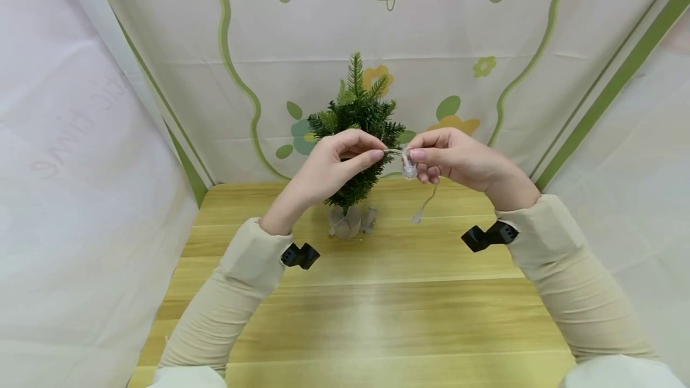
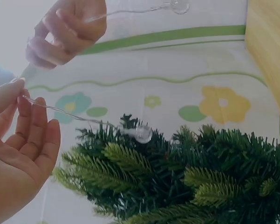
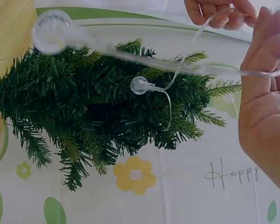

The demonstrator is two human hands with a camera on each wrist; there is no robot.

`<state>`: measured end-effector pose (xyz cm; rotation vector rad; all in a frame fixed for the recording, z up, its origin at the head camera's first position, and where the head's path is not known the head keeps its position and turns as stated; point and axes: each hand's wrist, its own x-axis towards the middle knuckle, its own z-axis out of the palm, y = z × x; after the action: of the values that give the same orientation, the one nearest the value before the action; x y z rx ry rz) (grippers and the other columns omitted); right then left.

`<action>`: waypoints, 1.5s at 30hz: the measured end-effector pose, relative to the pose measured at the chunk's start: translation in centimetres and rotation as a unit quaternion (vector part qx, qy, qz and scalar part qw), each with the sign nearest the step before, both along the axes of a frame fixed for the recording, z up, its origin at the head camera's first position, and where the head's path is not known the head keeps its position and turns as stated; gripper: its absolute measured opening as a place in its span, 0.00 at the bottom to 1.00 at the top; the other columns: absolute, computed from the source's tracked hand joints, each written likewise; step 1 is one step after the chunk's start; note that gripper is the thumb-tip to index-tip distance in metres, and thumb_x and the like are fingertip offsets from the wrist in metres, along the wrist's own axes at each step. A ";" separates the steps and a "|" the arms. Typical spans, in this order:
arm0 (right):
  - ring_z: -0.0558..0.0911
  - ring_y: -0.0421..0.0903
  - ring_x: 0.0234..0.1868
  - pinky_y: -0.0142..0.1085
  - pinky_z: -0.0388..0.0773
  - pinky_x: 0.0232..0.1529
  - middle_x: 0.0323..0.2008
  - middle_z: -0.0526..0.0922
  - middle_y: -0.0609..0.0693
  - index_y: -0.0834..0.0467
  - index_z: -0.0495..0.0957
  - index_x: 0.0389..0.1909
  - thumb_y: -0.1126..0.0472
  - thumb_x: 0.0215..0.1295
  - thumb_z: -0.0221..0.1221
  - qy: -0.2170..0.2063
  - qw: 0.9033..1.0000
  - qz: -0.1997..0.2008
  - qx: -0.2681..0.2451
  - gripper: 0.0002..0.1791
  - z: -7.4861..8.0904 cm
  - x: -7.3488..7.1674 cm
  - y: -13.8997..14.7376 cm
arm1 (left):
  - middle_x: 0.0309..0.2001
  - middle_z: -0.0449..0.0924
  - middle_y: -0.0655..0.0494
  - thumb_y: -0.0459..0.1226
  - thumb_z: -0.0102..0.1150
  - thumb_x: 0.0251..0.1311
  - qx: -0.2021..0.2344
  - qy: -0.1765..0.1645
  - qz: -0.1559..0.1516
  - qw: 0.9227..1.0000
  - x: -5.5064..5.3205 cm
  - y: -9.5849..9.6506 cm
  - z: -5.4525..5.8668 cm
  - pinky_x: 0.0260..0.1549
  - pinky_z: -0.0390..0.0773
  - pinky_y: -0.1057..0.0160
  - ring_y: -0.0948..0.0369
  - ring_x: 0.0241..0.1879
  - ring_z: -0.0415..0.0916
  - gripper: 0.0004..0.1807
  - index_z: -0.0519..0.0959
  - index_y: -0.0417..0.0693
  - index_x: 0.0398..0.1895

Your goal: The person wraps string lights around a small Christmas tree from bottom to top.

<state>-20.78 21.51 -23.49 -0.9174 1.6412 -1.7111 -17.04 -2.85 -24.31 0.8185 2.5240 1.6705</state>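
A string of lights with clear bulbs (image 3: 140, 85) stretches between the two hands, in front of a small artificial Christmas tree (image 1: 353, 115). My left hand (image 1: 345, 157) pinches its thin wire between thumb and fingertips, with the other fingers loosely bent. Close by on the right, my right hand (image 1: 463, 157) pinches the wire beside a clear bulb (image 1: 409, 170). From that hand another length hangs down, ending in a bulb (image 1: 417, 217). The left wrist view shows one bulb (image 2: 143, 134) in front of the green branches (image 2: 130, 161).
The tree's pale round base (image 1: 345, 223) stands on the wooden table (image 1: 377, 316) near its back edge. Beside it lies a small translucent item (image 1: 369, 219), too small to identify. Printed fabric walls (image 1: 409, 35) rise behind and at both sides.
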 end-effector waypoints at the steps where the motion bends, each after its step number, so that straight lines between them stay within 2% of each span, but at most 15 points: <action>1: 0.77 0.36 0.23 0.26 0.71 0.21 0.30 0.83 0.42 0.54 0.83 0.39 0.62 0.72 0.51 -0.002 1.000 0.005 -0.004 0.11 0.0 0.0 0.0 | 0.46 0.81 0.51 0.39 0.55 0.67 0.004 0.002 0.008 1.000 -0.1 -0.2 -0.1 0.42 0.78 0.64 0.61 0.41 0.79 0.11 0.79 0.46 0.48; 7: 0.74 0.34 0.22 0.24 0.67 0.18 0.30 0.82 0.42 0.55 0.81 0.39 0.64 0.74 0.47 -0.008 0.999 0.027 -0.021 0.13 -0.1 0.0 -0.1 | 0.44 0.79 0.50 0.39 0.53 0.68 0.063 -0.013 0.046 0.997 -0.6 -1.4 -0.3 0.45 0.77 0.63 0.48 0.47 0.76 0.12 0.76 0.41 0.49; 9: 0.73 0.34 0.21 0.24 0.66 0.18 0.27 0.80 0.42 0.55 0.81 0.38 0.64 0.74 0.46 -0.001 1.000 0.017 -0.016 0.13 0.0 -0.1 0.1 | 0.41 0.78 0.55 0.38 0.52 0.69 0.101 -0.025 0.059 0.993 -0.8 -1.7 -0.3 0.48 0.78 0.63 0.50 0.47 0.76 0.12 0.75 0.39 0.49; 12: 0.71 0.36 0.21 0.27 0.69 0.22 0.23 0.78 0.42 0.54 0.82 0.36 0.64 0.73 0.48 0.034 0.999 -0.024 0.011 0.13 0.3 -0.4 0.7 | 0.39 0.76 0.59 0.37 0.50 0.69 0.170 -0.048 0.073 0.981 -1.2 -2.3 -0.5 0.51 0.79 0.64 0.58 0.44 0.78 0.11 0.73 0.39 0.48; 15: 0.71 0.39 0.23 0.31 0.70 0.27 0.21 0.78 0.43 0.56 0.83 0.36 0.65 0.71 0.51 0.064 0.995 -0.074 0.028 0.12 0.8 -0.6 1.5 | 0.39 0.75 0.59 0.36 0.49 0.70 0.235 -0.073 0.087 0.965 -1.7 -2.8 -0.7 0.49 0.80 0.66 0.65 0.40 0.78 0.05 0.73 0.45 0.44; 20: 0.77 0.40 0.28 0.29 0.75 0.35 0.29 0.83 0.46 0.61 0.83 0.37 0.69 0.70 0.51 0.048 0.991 -0.127 0.002 0.11 1.6 -1.1 2.5 | 0.40 0.73 0.58 0.35 0.45 0.72 0.301 -0.118 0.096 0.942 -2.4 -3.3 -1.0 0.45 0.81 0.70 0.66 0.37 0.78 0.04 0.71 0.52 0.41; 23: 0.73 0.38 0.23 0.28 0.72 0.28 0.27 0.83 0.45 0.59 0.84 0.38 0.66 0.69 0.54 0.044 0.984 -0.175 -0.007 0.10 2.5 -1.3 2.6 | 0.41 0.73 0.59 0.35 0.43 0.72 0.330 -0.135 0.091 0.930 -2.6 -3.5 -1.2 0.45 0.82 0.71 0.67 0.38 0.79 0.06 0.71 0.53 0.41; 26: 0.66 0.39 0.18 0.29 0.61 0.19 0.20 0.78 0.44 0.58 0.85 0.38 0.63 0.67 0.57 0.058 0.970 -0.235 -0.025 0.08 3.4 -1.4 2.3 | 0.40 0.73 0.59 0.35 0.42 0.73 0.352 -0.142 0.087 0.921 -2.7 -3.6 -1.3 0.44 0.82 0.71 0.67 0.38 0.80 0.06 0.71 0.53 0.40; 28: 0.65 0.40 0.17 0.29 0.59 0.17 0.18 0.77 0.45 0.61 0.84 0.37 0.63 0.65 0.59 0.057 0.962 -0.262 -0.059 0.06 4.0 -1.6 1.9 | 0.39 0.73 0.60 0.35 0.42 0.72 0.363 -0.145 0.088 0.916 -2.8 -3.6 -1.4 0.44 0.82 0.71 0.68 0.37 0.80 0.06 0.71 0.52 0.40; 30: 0.67 0.40 0.17 0.28 0.61 0.17 0.17 0.75 0.47 0.62 0.83 0.38 0.64 0.64 0.60 0.046 0.958 -0.269 -0.093 0.07 4.6 -1.8 1.5 | 0.36 0.74 0.60 0.34 0.43 0.72 0.372 -0.148 0.090 0.912 -3.0 -3.7 -1.5 0.43 0.82 0.71 0.68 0.35 0.80 0.05 0.71 0.52 0.39; 33: 0.70 0.41 0.17 0.27 0.64 0.17 0.21 0.78 0.50 0.65 0.80 0.43 0.64 0.67 0.57 0.019 0.960 -0.240 -0.144 0.09 5.5 -2.3 0.9 | 0.32 0.76 0.60 0.33 0.44 0.72 0.385 -0.150 0.089 0.906 -3.3 -3.9 -1.7 0.42 0.82 0.71 0.68 0.33 0.79 0.05 0.71 0.49 0.39; 35: 0.71 0.42 0.18 0.28 0.65 0.16 0.24 0.79 0.51 0.66 0.78 0.47 0.65 0.69 0.53 0.001 0.963 -0.216 -0.163 0.12 6.1 -2.6 0.6 | 0.30 0.76 0.61 0.33 0.44 0.71 0.386 -0.152 0.087 0.906 -3.5 -4.0 -1.8 0.41 0.81 0.72 0.67 0.31 0.79 0.05 0.71 0.47 0.41; 38: 0.72 0.42 0.18 0.29 0.66 0.16 0.28 0.79 0.53 0.68 0.75 0.53 0.65 0.70 0.51 -0.005 0.965 -0.197 -0.172 0.15 6.9 -3.0 -0.1 | 0.31 0.74 0.61 0.32 0.44 0.71 0.375 -0.150 0.083 0.911 -3.8 -4.1 -2.0 0.40 0.81 0.73 0.67 0.31 0.77 0.06 0.72 0.47 0.44; 41: 0.72 0.42 0.18 0.28 0.67 0.16 0.32 0.81 0.54 0.67 0.72 0.54 0.66 0.68 0.54 0.006 0.965 -0.203 -0.169 0.15 7.6 -3.1 -1.0 | 0.34 0.73 0.60 0.33 0.47 0.70 0.352 -0.143 0.078 0.922 -4.0 -4.1 -2.3 0.39 0.80 0.73 0.67 0.31 0.75 0.08 0.74 0.48 0.47; 45: 0.72 0.42 0.18 0.27 0.66 0.17 0.35 0.82 0.55 0.65 0.71 0.48 0.65 0.67 0.56 0.012 0.961 -0.220 -0.169 0.11 8.3 -3.4 -2.4 | 0.35 0.72 0.60 0.35 0.49 0.70 0.312 -0.127 0.090 0.937 -4.0 -3.8 -2.4 0.40 0.79 0.72 0.67 0.31 0.73 0.08 0.76 0.52 0.46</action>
<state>-24.19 19.15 -15.16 -0.7595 1.6876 -2.3458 -21.07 -6.60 -26.71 0.3368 1.9516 2.5022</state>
